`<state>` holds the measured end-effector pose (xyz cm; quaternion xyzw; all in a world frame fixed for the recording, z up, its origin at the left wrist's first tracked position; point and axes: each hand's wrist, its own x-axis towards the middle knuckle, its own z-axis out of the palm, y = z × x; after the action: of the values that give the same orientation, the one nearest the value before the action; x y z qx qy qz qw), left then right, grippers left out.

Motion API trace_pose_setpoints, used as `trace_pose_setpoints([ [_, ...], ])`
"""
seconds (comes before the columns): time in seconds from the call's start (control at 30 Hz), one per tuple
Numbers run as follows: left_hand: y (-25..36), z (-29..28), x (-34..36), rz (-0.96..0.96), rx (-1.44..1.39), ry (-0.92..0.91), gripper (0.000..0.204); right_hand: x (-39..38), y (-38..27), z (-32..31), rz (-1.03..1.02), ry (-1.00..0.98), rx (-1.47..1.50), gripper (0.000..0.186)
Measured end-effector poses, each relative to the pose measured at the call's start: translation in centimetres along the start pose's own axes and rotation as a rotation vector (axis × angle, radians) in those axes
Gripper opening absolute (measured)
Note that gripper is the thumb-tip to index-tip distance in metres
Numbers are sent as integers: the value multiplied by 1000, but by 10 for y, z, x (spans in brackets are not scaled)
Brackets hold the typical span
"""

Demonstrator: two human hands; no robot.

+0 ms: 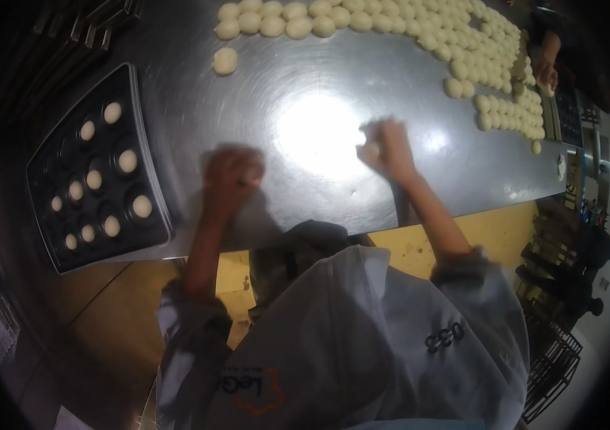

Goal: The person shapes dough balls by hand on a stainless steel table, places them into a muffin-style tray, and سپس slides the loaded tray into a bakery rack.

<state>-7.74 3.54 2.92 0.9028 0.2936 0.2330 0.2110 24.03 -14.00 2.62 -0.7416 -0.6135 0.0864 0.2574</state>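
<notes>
My left hand [233, 175], blurred, is curled down on the steel table [319, 186] around what looks like a piece of dough. My right hand [387, 150] is also blurred and closed, slightly above and right of it, with a pale bit of dough showing among the fingers. To the left lies a dark moulded tray [96, 197] holding several white dough balls [127, 161] in its round cups. A single dough ball [225, 61] sits apart at the back, near long rows of dough balls [360, 20] that spread to the back right.
Another person's hand [546, 72] is at the far right end of the table, by another dark tray [569, 118]. Metal racks or pans [83, 29] stand at the back left. Below the table's front edge are yellow surfaces [491, 236] and, at right, metal rack frames [549, 365].
</notes>
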Motion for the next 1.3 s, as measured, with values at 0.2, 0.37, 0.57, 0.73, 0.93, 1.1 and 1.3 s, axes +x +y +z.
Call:
trace_pose_setpoints([
  [0.2,43,59,43,-123,-384,-53,15,40,-67,48,2,36,219,20],
  [0.37,9,20,-10,55,-170,17,12,-29,-11,2,24,-91,164,15],
  [0.57,19,57,64,-24,-178,79,15,63,-46,30,71,144,56,23],
  [0.73,20,38,12,59,-335,54,11,-21,-43,16,-38,5,461,6],
  [0.93,15,44,64,21,-188,127,14,61,-15,26,-1,397,-102,11],
  [1.1,34,60,21,5,-225,-1,15,6,-81,40,46,151,208,9],
  [1.3,-3,13,53,92,-82,97,14,15,-12,4,62,220,-113,17],
])
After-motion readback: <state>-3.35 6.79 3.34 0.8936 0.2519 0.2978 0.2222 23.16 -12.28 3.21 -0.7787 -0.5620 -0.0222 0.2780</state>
